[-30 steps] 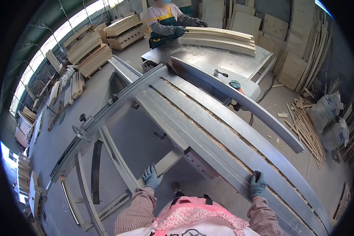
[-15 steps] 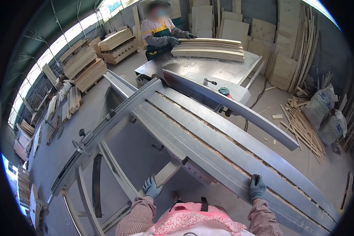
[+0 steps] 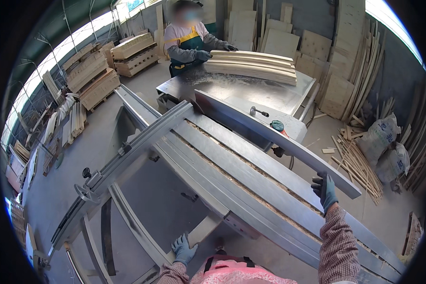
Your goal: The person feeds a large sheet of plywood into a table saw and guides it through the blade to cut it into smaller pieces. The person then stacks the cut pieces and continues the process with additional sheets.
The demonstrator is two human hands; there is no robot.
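A sliding table saw with a grooved metal table (image 3: 251, 165) runs diagonally before me, sawdust lying in its slots. My left hand (image 3: 183, 249), in a blue-grey glove, rests with spread fingers on a metal bar (image 3: 204, 229) of the side frame. Gloved alike, my right hand (image 3: 325, 191) is raised over the table near the end of the long metal rip fence (image 3: 288, 144). Its fingers are extended, with nothing seen in them; whether they touch the fence I cannot tell. A crosscut fence (image 3: 142, 127) with clamps crosses the table's far left end.
Across the saw, a person (image 3: 187, 42) has gloved hands on stacked boards (image 3: 251, 64) on the outfeed table (image 3: 184, 85). Timber stacks (image 3: 94, 75) stand at left. Panels (image 3: 312, 47) lean on the back wall; offcuts (image 3: 359, 165) and white sacks (image 3: 381, 135) lie at right.
My right hand has left the table's near edge and moved forward and right, up toward the fence end. My left hand stays on the bar. The view has shifted slightly.
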